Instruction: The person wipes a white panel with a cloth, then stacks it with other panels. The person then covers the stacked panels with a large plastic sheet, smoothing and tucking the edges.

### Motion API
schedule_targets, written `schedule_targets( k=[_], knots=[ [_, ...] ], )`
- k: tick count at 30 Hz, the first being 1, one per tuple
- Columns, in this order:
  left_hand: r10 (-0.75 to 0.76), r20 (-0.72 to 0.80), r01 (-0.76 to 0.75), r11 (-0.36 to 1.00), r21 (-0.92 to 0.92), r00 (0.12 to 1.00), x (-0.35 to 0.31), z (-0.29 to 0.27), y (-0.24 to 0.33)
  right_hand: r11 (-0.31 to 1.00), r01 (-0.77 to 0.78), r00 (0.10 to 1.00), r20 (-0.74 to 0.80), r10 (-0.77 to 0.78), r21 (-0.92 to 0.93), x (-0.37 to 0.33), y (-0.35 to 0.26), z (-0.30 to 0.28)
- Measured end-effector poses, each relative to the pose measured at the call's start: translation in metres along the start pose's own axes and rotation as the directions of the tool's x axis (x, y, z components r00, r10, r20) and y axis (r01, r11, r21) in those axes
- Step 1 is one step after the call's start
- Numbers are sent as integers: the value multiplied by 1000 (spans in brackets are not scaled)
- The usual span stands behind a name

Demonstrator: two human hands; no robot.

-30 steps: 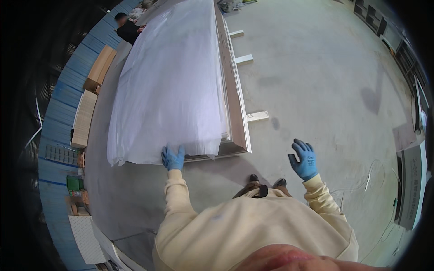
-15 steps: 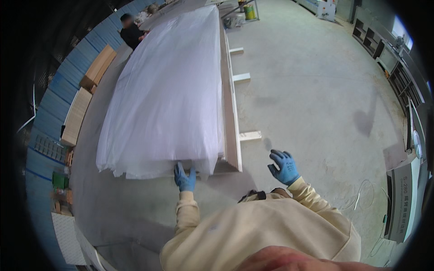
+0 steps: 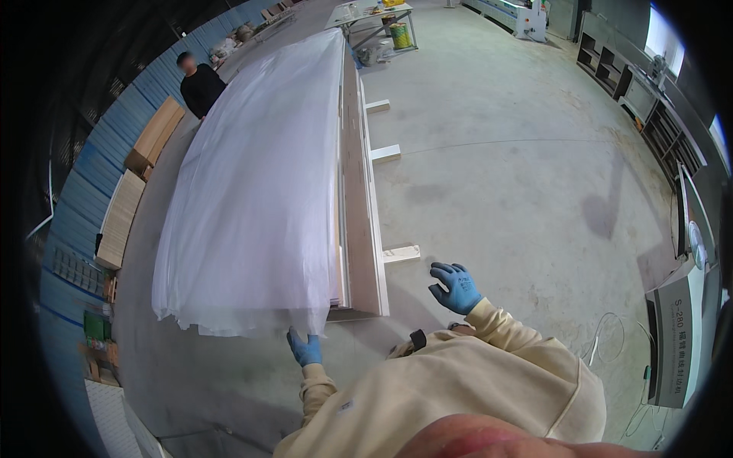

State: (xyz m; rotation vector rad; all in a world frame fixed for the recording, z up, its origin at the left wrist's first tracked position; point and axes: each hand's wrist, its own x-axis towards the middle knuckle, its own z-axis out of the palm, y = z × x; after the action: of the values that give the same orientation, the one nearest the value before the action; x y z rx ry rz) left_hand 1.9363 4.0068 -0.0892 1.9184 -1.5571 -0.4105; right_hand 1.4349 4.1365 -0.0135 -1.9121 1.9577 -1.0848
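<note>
We stand on the bare concrete floor [image 3: 519, 175] of a large workshop, with blue corrugated wall panels [image 3: 114, 145] along our left and machines and shelving along the right. In front of us a long stack of pale wooden boards [image 3: 360, 206] lies on short timber bearers [image 3: 401, 253], stretching away from us, and a sheet of translucent white plastic film [image 3: 259, 198] is draped over its top and left side. Our left hand [image 3: 305, 349], in a blue glove, is at the near hanging edge of the film; we cannot tell whether its fingers pinch it. Our right hand [image 3: 455, 287], also gloved in blue, hovers open with fingers spread, holding nothing, near the nearest bearer. At the far end of the stack another person in dark clothing [image 3: 201, 84] stands beside the film.
</note>
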Motion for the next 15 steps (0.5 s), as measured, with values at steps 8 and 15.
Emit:
schedule_targets(
  k=[8,15],
  knots=[
    [-229,111,238,968,-79,967,-58,69,13,990,-137,990,37,137,20,-5,67,-40],
    [-400,263,412,911,11,878,-127,115,52,996,-62,993,108,55,64,4,100,-48]
  ],
)
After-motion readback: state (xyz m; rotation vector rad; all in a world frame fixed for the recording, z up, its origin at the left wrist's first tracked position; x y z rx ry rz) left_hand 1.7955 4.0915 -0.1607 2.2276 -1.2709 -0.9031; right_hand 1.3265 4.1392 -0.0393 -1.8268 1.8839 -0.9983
